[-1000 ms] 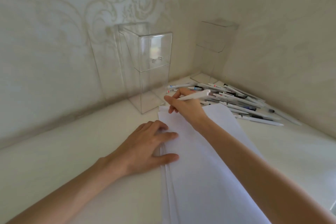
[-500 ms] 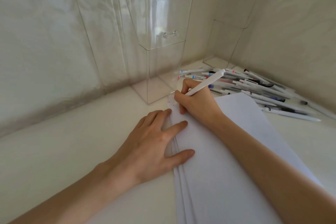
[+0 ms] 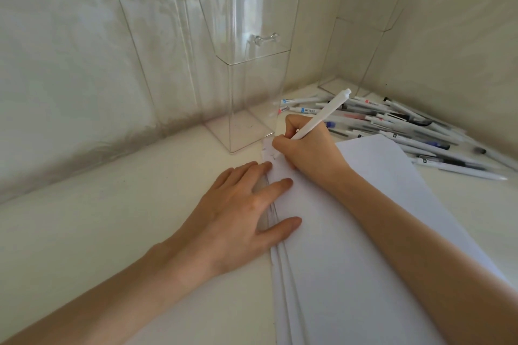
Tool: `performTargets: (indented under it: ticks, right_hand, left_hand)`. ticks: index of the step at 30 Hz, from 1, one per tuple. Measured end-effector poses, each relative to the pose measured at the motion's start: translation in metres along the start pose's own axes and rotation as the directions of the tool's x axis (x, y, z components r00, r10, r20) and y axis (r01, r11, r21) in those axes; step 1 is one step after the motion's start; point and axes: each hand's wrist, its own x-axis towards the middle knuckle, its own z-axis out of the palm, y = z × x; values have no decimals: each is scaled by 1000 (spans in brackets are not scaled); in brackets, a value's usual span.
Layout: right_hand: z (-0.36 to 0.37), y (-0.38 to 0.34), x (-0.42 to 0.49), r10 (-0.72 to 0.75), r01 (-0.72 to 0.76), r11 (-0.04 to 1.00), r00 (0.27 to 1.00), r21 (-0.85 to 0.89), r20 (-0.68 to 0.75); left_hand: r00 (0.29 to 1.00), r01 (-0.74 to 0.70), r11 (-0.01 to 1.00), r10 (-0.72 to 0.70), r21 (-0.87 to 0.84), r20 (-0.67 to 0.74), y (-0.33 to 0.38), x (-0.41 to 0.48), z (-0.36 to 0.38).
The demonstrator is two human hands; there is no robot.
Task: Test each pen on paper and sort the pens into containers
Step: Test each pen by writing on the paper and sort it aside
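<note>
My right hand (image 3: 309,148) grips a white pen (image 3: 322,115) with its tip down on the far left corner of a stack of white paper (image 3: 350,232). Faint marks show on the paper by the tip. My left hand (image 3: 241,216) lies flat, fingers spread, pressing the left edge of the paper stack. A pile of several white pens (image 3: 406,129) lies beyond the paper on the right. Two tall clear containers stand at the back: one near the paper's corner (image 3: 241,64), the other in the wall corner (image 3: 361,31).
Everything sits on a pale tabletop (image 3: 98,218) fitted into a corner of patterned walls (image 3: 70,50). The near container has a small knob on its upper part. The pen pile reaches almost to the right wall.
The view has moved closer and lower toward the paper. My right hand has tilted the pen more upright and brought its tip down at the paper's corner. My left hand stays on the paper's edge.
</note>
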Motion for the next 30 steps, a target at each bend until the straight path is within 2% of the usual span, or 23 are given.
performTargets:
  ticks: [8, 16, 21, 26, 30]
  right_hand:
    - [-1, 0, -1, 7, -7, 1000, 1000, 22, 0]
    - [0, -2, -3, 9, -12, 999, 999, 52, 53]
    - [0, 0, -2, -8, 8, 999, 1000, -39, 0]
    - [-9, -4, -10, 12, -9, 991, 1000, 136, -17]
    - [-26, -2, -10, -58, 61, 987, 998, 149, -20]
  left_hand:
    - [996, 38, 996, -31, 79, -84, -2, -1, 6]
    - [998, 42, 995, -37, 85, -60, -2, -1, 4]
    - [999, 44, 998, -43, 43, -31, -2, -1, 3]
    - [999, 23, 1000, -23, -10, -37, -3, 0, 2]
    - [999, 4, 1000, -5, -17, -37, -6, 0, 4]
